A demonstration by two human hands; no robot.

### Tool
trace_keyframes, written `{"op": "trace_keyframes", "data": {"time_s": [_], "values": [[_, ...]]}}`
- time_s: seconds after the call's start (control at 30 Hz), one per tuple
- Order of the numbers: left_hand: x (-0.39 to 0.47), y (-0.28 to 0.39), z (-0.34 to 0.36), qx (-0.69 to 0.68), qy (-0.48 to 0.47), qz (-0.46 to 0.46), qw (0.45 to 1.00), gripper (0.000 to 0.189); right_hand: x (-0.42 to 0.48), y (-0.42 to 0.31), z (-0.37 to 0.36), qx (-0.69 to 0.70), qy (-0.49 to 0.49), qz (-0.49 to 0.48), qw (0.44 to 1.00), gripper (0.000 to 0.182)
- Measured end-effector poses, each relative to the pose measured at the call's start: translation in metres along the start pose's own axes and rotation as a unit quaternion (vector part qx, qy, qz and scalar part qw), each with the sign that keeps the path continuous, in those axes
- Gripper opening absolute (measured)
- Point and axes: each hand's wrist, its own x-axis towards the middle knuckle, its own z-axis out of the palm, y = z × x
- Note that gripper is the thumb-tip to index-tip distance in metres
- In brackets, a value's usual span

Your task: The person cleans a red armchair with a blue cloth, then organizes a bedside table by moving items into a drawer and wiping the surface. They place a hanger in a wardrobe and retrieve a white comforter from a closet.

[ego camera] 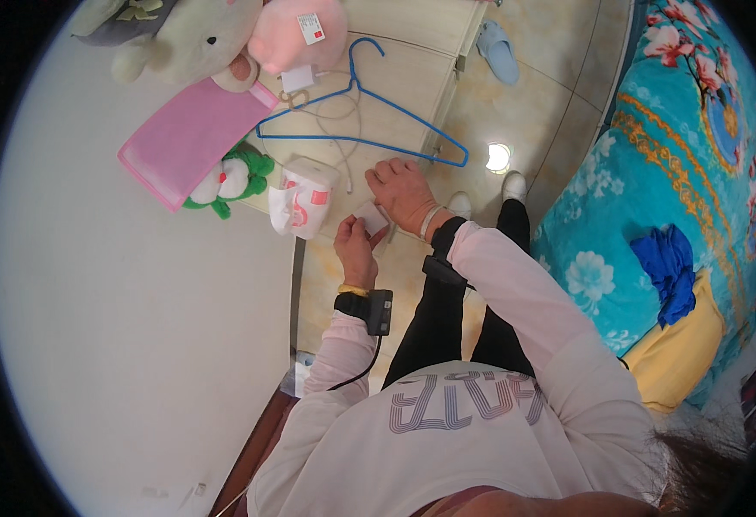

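Note:
My left hand [355, 251] pinches a small pale square piece [372, 218] between thumb and fingers, near the front edge of a cream cabinet top [391, 123]. My right hand [404, 194] is just beyond it, back upward and fingers curled. Whether the right fingers hold anything is hidden. To the left of both hands sits a soft pack of tissues [303, 197], one tissue sticking out. Farther back lies a blue clothes hanger [358, 137], over a white charging cable [356, 145] whose loose plug end is near my right hand.
A white power adapter [298, 79], a pink plush toy [294, 39], a large white plush toy [187, 42], a pink pouch [190, 142] and a green-and-white plush toy [239, 178] crowd the far left. At right are a bed with a turquoise floral blanket [585, 226] and a slipper [498, 52].

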Motion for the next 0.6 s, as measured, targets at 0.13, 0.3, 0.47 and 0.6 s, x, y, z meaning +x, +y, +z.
{"op": "trace_keyframes", "data": {"time_s": [0.13,0.3,0.47,0.6], "values": [[0.003,-0.004,-0.001,-0.015,0.017,0.005,1.000,0.013,-0.006,0.012,0.001,0.087,0.040,-0.011,0.995,0.045],[0.003,-0.011,-0.005,-0.045,0.085,0.001,0.995,0.013,-0.028,0.003,-0.006,0.122,-0.003,0.012,0.992,0.040],[0.004,-0.014,-0.002,0.005,0.077,0.045,0.996,0.016,-0.022,-0.021,0.002,0.024,-0.040,-0.033,0.998,0.033],[0.002,-0.011,-0.007,0.006,0.020,0.052,0.998,0.014,-0.028,-0.019,0.010,0.103,-0.056,-0.006,0.993,0.019]]}}
